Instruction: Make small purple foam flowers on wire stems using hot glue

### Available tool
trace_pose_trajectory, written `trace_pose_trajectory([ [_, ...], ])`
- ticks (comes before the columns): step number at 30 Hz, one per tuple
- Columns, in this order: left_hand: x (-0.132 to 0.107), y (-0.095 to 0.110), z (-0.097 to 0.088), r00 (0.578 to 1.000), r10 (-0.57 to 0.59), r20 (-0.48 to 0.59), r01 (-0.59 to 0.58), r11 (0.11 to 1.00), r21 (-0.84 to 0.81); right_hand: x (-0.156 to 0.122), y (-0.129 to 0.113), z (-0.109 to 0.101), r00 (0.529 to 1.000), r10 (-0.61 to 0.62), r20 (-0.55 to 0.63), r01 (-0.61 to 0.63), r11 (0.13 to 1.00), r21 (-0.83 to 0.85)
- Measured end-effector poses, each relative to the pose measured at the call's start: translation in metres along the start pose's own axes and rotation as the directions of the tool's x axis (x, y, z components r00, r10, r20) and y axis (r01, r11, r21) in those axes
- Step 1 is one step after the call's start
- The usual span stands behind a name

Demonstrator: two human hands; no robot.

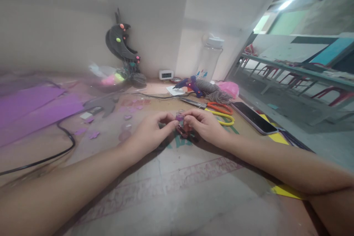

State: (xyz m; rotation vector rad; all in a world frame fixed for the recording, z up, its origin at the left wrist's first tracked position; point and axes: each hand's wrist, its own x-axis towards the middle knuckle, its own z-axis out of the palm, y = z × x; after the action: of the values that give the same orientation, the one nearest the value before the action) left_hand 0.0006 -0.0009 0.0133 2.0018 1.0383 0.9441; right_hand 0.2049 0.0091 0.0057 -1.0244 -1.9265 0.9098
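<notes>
At the middle of the table, my left hand (165,127) and my right hand (201,123) meet with fingers pinched. Between the fingertips is a small purple piece (179,117); its exact kind is too small and blurred to make out. Under it, near the right fingers, shows a dark reddish looped item (181,131), partly hidden by the hand. Just beyond my right hand lie scissors (221,112) with orange and yellow handles. Left of my left hand are small purple cut-outs (94,135), some flower-shaped, and a purple sheet (41,108).
A blue glue gun (189,84) rests behind the hands, beside grey yarn (211,89). A clear bottle (209,59), a small digital clock (166,75) and a dark crescent decoration (118,42) stand at the back. A phone (254,118) lies right; a black cable (68,132) curves left.
</notes>
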Motion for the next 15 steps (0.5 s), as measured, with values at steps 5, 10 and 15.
trace_pose_trajectory([
  [5, 0.002, -0.001, 0.0, 0.999, -0.034, -0.009, 0.033, 0.998, -0.052, 0.001, -0.003, 0.001, 0.998, -0.042, -0.042, 0.045, 0.995, 0.086],
  [10, 0.002, -0.001, 0.001, 0.996, -0.067, -0.055, 0.064, 0.997, -0.052, 0.003, -0.008, 0.001, 0.982, -0.052, -0.179, 0.058, 0.998, 0.03],
  [15, 0.002, -0.004, 0.002, 0.994, -0.087, -0.072, 0.083, 0.995, -0.053, 0.001, -0.011, 0.001, 0.988, -0.017, -0.153, 0.009, 0.999, -0.053],
])
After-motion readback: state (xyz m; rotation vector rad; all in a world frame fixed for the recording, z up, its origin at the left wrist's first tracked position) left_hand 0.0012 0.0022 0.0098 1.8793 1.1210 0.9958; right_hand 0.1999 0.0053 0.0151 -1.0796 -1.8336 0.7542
